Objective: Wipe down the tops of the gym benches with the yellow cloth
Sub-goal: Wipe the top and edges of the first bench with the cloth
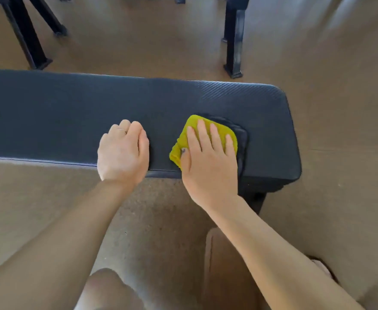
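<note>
a: what's around the bench (94, 113)?

b: far left, black frame legs (27, 39) on the brown floor (138, 48); another black leg (233, 41) behind the bench.

a: and the hands?

b: left hand (122, 153) rests on the pad, fingers curled, holding nothing. right hand (209, 157) presses flat, fingers straight, on the yellow cloth (205, 130) near the bench's right end.

Cloth (208, 128) on bench (71, 113), right end.
</note>
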Motion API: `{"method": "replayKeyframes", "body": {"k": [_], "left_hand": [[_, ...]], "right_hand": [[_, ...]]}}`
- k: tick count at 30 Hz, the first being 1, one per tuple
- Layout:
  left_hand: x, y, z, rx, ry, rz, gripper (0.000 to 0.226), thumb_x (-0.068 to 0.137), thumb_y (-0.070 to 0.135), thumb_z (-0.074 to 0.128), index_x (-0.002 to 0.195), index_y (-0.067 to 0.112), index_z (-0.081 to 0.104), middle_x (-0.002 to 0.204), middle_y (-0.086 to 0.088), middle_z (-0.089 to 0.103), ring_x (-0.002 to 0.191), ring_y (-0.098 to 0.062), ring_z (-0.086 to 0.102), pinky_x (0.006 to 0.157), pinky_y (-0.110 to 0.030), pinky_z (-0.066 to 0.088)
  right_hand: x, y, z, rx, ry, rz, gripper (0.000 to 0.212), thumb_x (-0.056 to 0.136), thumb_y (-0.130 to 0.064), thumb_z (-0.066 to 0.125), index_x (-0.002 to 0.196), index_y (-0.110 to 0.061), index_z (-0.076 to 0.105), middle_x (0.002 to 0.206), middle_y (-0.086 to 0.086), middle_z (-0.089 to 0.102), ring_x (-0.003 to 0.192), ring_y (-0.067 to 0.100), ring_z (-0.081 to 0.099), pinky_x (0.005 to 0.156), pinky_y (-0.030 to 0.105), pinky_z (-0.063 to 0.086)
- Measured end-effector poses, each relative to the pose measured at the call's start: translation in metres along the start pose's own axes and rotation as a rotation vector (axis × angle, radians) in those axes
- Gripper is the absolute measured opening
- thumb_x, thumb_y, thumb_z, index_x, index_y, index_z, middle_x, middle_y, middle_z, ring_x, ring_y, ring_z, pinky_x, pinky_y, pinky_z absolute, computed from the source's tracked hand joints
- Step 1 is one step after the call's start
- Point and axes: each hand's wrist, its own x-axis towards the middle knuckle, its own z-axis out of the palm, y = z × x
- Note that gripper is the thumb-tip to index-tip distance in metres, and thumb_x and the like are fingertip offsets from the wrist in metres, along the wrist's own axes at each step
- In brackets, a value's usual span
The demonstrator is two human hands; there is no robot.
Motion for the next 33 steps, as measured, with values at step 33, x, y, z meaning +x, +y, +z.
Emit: {"method": "replayKeyframes", "body": {"k": [33], "left_hand": [[-0.003, 0.002, 0.009, 0.011, 0.021, -0.047, 0.032, 0.101, 0.026, 0.028, 0.09, 0.01, 0.054, 0.092, -0.006, 0.051, 0.081, -0.03, 0.042, 0.069, -0.043, 0.038]], "right_hand": [[-0.008, -0.005, 0.011, 0.029, 0.128, 0.022, 0.051, 0.108, -0.047, 0.024, 0.143, -0.025, 0.053, 0.157, 0.008, 0.045, 0.145, 0.033, 0.039, 0.118, 0.051, 0.028]]}}
